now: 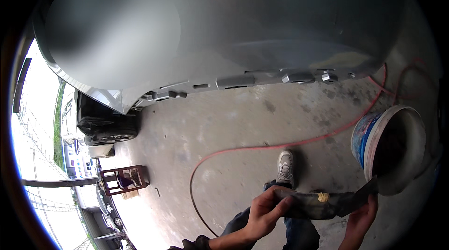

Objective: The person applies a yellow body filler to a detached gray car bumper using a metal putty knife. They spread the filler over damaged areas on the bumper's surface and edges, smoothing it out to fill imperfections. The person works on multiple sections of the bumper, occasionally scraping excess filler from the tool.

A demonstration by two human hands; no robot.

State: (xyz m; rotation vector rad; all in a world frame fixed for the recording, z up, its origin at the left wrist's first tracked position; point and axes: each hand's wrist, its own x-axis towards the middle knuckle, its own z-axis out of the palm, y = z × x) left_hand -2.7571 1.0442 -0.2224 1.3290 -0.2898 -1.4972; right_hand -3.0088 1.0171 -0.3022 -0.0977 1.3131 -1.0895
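My left hand [266,215] grips the left end of a dark, thin, flexible-looking strip [301,207], thumb on its upper face. A small pale-yellow lump of paste [323,197] sits on the strip. My right hand [362,217] holds the strip's angled right end, though I cannot tell whether that end is a separate dark piece. A white bucket [367,140] with a blue band stands just beyond my right hand, its inside dark. Above both hands, a large grey car body panel [280,25] spans the view, with slots and tabs along its lower edge.
A red hose [243,147] snakes over the concrete floor [248,114] past my shoe [285,166]. At the left are a dark car [100,117], a reddish-brown frame stand [108,175] holding items, a metal post [61,182] and a bright opening with vehicles outside.
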